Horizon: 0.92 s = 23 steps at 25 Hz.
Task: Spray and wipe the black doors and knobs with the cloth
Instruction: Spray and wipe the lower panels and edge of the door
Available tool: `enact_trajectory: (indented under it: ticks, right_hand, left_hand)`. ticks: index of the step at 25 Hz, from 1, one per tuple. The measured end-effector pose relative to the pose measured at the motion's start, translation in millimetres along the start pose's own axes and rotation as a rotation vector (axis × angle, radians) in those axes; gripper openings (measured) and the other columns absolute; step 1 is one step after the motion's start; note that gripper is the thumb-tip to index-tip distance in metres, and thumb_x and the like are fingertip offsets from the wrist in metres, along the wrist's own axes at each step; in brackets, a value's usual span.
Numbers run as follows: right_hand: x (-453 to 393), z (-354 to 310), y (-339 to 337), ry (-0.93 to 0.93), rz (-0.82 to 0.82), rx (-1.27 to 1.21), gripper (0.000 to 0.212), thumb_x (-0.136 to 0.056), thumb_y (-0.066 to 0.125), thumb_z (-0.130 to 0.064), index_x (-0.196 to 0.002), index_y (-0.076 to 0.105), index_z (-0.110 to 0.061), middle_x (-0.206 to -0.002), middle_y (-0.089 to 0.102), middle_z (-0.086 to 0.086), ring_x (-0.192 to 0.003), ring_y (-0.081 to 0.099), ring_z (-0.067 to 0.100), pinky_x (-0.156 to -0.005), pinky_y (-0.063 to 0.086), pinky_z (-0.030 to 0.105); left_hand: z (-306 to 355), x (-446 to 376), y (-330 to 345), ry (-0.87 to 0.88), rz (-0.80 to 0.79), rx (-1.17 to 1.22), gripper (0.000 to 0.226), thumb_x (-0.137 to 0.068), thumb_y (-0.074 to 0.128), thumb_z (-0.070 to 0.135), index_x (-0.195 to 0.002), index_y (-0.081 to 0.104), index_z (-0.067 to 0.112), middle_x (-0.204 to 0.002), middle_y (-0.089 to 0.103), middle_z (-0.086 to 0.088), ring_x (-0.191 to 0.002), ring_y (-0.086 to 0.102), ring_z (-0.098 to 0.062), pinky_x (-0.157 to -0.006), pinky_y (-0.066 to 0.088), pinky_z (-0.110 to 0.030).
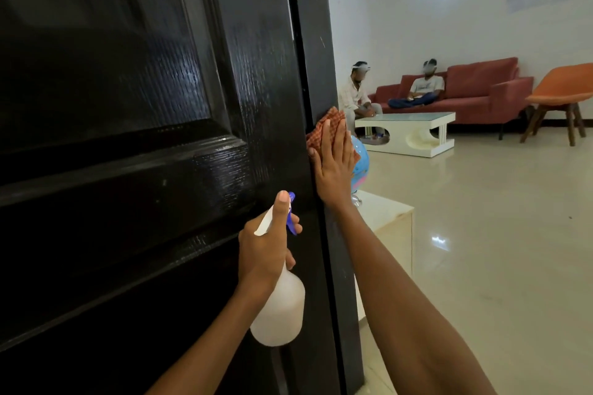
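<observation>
Presently the black door [134, 144] is seen standing ajar, its panelled face filling the left of the view and its narrow outer edge [316, 80] running top to bottom as a near-vertical strip, slightly tilted in this wide view. That edge lies directly ahead of both hands; its long axis is upright, so a wiping stroke is judged to be required along it, up or down. The right hand [333, 167] is the nearer to the working spot: it is laid flat, fingers straight and together, and the orange checked cloth [322, 130] is pressed by it against the door edge. The left hand [266, 250] is lower and just to the left, in front of the door face; its fingers are curled round the neck of the white spray bottle [279, 308], with the thumb laid up along the spray head beside the blue trigger [291, 218]. No knob is visible in this view. Streaks of sheen are seen on the door panels, but whether they are spray or reflection cannot be told
</observation>
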State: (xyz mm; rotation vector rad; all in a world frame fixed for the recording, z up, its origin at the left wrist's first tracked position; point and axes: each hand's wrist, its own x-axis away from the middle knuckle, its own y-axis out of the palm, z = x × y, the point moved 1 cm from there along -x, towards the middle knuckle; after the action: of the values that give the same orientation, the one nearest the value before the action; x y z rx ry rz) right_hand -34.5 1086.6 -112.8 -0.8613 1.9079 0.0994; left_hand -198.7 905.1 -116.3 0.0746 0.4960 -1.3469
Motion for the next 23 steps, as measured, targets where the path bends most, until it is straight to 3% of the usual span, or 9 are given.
enact_trajectory:
  ticks: [3, 6, 8, 10, 12, 16, 19, 23]
  right_hand:
    - [77, 38, 23, 0.020, -0.016, -0.004, 0.064, -0.111, 0.015, -0.049, -0.166, 0.001, -0.021, -0.174, -0.008, 0.010, -0.160, -0.006, 0.028, -0.128, -0.001, 0.053]
    - [160, 69, 41, 0.173, -0.060, -0.106, 0.067, -0.108, 0.017, -0.057, -0.161, -0.020, -0.037, -0.171, -0.024, -0.006, -0.160, -0.013, 0.019, -0.128, 0.000, 0.053]
    - [196, 81, 53, 0.312, -0.047, -0.233, 0.069, -0.110, 0.026, -0.050, -0.160, -0.021, -0.040, -0.171, -0.022, -0.011, -0.159, -0.011, 0.013, -0.129, 0.000, 0.053]
    - [221, 96, 63, 0.407, -0.024, -0.293, 0.069, -0.110, 0.027, -0.046, -0.163, -0.015, -0.032, -0.172, -0.017, -0.011, -0.159, -0.009, 0.009, -0.129, 0.003, 0.055]
    - [247, 111, 68, 0.488, -0.048, -0.268, 0.074, -0.107, 0.020, -0.057, -0.164, -0.014, -0.025, -0.172, -0.019, -0.010, -0.159, -0.009, 0.008, -0.129, 0.006, 0.055]
    - [301, 132, 78, 0.669, -0.180, -0.257, 0.085, -0.094, 0.008, -0.076, -0.157, -0.022, -0.029, -0.170, -0.024, -0.004, -0.158, -0.010, 0.013, -0.129, 0.000, 0.051]
    - [337, 149, 90, 0.733, -0.233, -0.279, 0.072, -0.102, 0.016, -0.056, -0.154, -0.024, -0.026, -0.169, -0.025, 0.001, -0.156, -0.018, 0.014, -0.128, -0.009, 0.039]
    - [396, 183, 118, 0.922, -0.277, -0.313, 0.064, -0.113, 0.019, -0.039, -0.157, -0.025, -0.021, -0.169, -0.028, 0.002, -0.157, -0.021, 0.019, -0.125, -0.014, 0.033]
  left_hand:
    - [-15, 0, 13, -0.016, 0.018, 0.009, 0.064, -0.088, 0.034, 0.073, -0.078, 0.070, 0.021, -0.079, 0.075, 0.007, -0.041, 0.059, -0.021, -0.049, 0.054, -0.029]
    - [-46, 19, 19, -0.039, 0.041, 0.020, 0.059, -0.092, 0.036, 0.067, -0.079, 0.071, 0.021, -0.079, 0.075, 0.010, -0.043, 0.060, -0.022, -0.049, 0.053, -0.030]
    - [-68, 36, 20, -0.055, 0.053, 0.004, 0.058, -0.089, 0.034, 0.068, -0.080, 0.070, 0.022, -0.077, 0.074, 0.013, -0.044, 0.060, -0.020, -0.050, 0.054, -0.029]
    - [-86, 49, 16, -0.079, 0.054, -0.015, 0.060, -0.085, 0.033, 0.069, -0.081, 0.070, 0.022, -0.074, 0.073, 0.013, -0.043, 0.060, -0.018, -0.051, 0.055, -0.027]
    - [-97, 56, 12, -0.101, 0.047, -0.021, 0.060, -0.084, 0.033, 0.069, -0.081, 0.071, 0.022, -0.069, 0.072, 0.009, -0.043, 0.059, -0.016, -0.051, 0.055, -0.027]
    - [-116, 65, 11, -0.123, -0.014, -0.053, 0.061, -0.084, 0.034, 0.069, -0.082, 0.071, 0.020, -0.071, 0.073, 0.007, -0.044, 0.059, -0.017, -0.050, 0.054, -0.025]
    - [-142, 74, 17, -0.097, -0.028, -0.091, 0.053, -0.089, 0.036, 0.064, -0.082, 0.070, 0.025, -0.072, 0.072, 0.009, -0.047, 0.062, -0.020, -0.053, 0.056, -0.026]
    - [-182, 88, 25, -0.097, -0.038, -0.078, 0.053, -0.089, 0.035, 0.062, -0.083, 0.070, 0.024, -0.079, 0.073, 0.015, -0.046, 0.061, -0.019, -0.054, 0.054, -0.023]
